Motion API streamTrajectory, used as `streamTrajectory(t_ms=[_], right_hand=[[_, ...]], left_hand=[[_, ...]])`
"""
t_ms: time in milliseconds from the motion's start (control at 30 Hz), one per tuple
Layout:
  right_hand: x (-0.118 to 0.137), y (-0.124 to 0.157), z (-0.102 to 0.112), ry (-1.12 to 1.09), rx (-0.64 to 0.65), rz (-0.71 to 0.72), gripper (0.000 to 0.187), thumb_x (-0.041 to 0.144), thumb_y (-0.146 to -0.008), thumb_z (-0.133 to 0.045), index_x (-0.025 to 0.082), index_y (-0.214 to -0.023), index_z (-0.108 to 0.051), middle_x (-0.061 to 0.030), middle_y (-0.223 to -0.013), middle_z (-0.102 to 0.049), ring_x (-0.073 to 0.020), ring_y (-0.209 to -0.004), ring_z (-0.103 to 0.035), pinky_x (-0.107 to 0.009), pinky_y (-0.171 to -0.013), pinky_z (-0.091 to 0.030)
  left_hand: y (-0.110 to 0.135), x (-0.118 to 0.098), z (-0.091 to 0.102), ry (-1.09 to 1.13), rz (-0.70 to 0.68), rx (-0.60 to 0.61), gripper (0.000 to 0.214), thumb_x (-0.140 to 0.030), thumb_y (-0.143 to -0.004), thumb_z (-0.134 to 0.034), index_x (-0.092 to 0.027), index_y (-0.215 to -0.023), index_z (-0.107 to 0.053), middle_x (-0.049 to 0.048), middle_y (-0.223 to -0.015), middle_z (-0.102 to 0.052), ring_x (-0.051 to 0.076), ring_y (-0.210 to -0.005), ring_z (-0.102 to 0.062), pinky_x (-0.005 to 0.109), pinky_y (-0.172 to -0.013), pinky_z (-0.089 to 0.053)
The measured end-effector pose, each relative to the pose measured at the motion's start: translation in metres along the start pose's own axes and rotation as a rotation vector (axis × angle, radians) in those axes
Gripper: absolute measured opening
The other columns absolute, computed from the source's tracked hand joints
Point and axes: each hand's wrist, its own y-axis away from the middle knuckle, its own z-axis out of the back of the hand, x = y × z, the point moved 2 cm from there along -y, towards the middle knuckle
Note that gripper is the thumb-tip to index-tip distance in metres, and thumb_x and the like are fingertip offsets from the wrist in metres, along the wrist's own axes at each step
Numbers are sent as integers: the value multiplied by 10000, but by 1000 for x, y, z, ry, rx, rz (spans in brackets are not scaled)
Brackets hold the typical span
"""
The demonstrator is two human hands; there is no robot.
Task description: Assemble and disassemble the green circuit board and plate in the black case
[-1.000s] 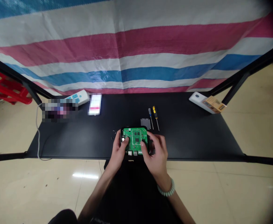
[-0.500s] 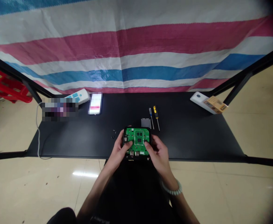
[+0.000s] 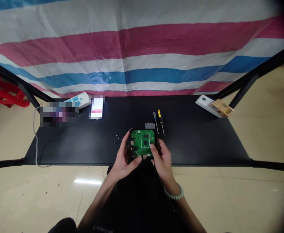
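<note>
A green circuit board (image 3: 138, 137) sits in a black square casing (image 3: 143, 129) above the table's front edge. My left hand (image 3: 123, 161) grips the casing's left side, its thumb at the metal ports on the near edge. My right hand (image 3: 161, 155) is closed round the right side, thumb pressed on the board's face. Just beyond the casing lies a grey metal plate (image 3: 150, 125), partly hidden by it. Beside that plate are a blue-handled screwdriver (image 3: 155, 120) and a black-and-yellow screwdriver (image 3: 160, 118). Small screws (image 3: 117, 139) lie left of the casing.
On the black table (image 3: 185, 139), a phone (image 3: 96, 108) and a white power strip (image 3: 82, 101) lie at the back left. A white box-like object (image 3: 207, 105) with a brown card (image 3: 221, 107) stands back right. A striped sheet (image 3: 142, 42) hangs behind.
My left thumb has slid from the board's face down to the ports on the near edge. The board has tilted slightly, and the whole view has shifted a little.
</note>
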Motion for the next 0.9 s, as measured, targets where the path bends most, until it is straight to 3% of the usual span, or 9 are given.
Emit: streamTrajectory(t_ms=[100, 200, 267, 367, 467, 600, 700, 800, 900], right_hand=[[-2, 1, 0, -29, -22, -36, 449, 610, -924, -727, 244, -1177, -666, 19, -767, -585, -115, -538, -498, -199, -374, -403], [-3, 3, 0, -58, -35, -34, 437, 606, -925, -731, 244, -1160, -664, 22, -766, -590, -112, -537, -500, -201, -384, -416], [-2, 3, 0, -54, -54, -7, 427, 595, -932, -729, 242, -1160, -660, 5, -807, -639, -127, -578, -550, -213, -417, -454], [0, 4, -1, -28, -67, 51, 403, 567, -950, -716, 234, -1168, -654, -28, -866, -702, -165, -667, -635, -238, -477, -507], [1, 4, -5, 9, 12, 105, 365, 526, -967, -707, 230, -1174, -654, -40, -882, -722, -182, -707, -664, -252, -512, -517], [3, -1, -8, 72, 113, 161, 344, 485, -998, -674, 241, -1241, -668, -32, -908, -729, -168, -715, -650, -264, -569, -514], [4, -10, -1, 129, 61, 230, 347, 447, -1035, -616, 252, -1319, -658, -9, -874, -724, -133, -638, -563, -265, -582, -471], [-3, -25, 14, 168, -44, 298, 329, 415, -1053, -576, 246, -1321, -661, -14, -881, -749, -126, -615, -522, -272, -589, -443], [-20, -40, 30, 205, -225, 322, 297, 414, -1037, -588, 211, -1215, -712, -12, -794, -722, -134, -618, -536, -278, -608, -441]], left_hand=[[3, 7, 1, 29, 11, 20, 972, -387, -934, -812, -370, -1703, -217, 126, -1548, -588, 318, -1341, -654, 464, -1123, -571], [2, 8, 4, 34, 41, 11, 978, -417, -899, -843, -364, -1691, -271, 128, -1566, -571, 323, -1300, -673, 433, -1038, -621], [-1, 7, 6, 35, 95, -9, 944, -437, -892, -846, -349, -1671, -321, 125, -1480, -633, 280, -1122, -741, 360, -858, -668], [-7, 6, 9, 33, 198, -67, 701, -480, -930, -796, -293, -1540, -506, 67, -1145, -744, 171, -771, -723, 250, -601, -608], [-15, 6, 11, -20, 208, -196, 424, -495, -937, -782, -213, -1239, -690, 45, -1023, -747, 175, -845, -717, 248, -715, -611], [-28, 6, 18, -70, 171, -289, 373, -496, -888, -822, -179, -1049, -713, 48, -983, -762, 180, -869, -710, 266, -792, -600], [-46, 4, 40, -132, 121, -350, 375, -494, -872, -825, -174, -1025, -704, 42, -943, -745, 169, -815, -688, 267, -756, -585], [-75, 3, 75, -245, 32, -434, 370, -491, -868, -813, -174, -1006, -683, 41, -932, -716, 167, -796, -663, 268, -718, -563], [-111, 6, 107, -357, -11, -397, 377, -490, -862, -794, -175, -1016, -656, 44, -920, -689, 174, -794, -646, 277, -707, -553]])
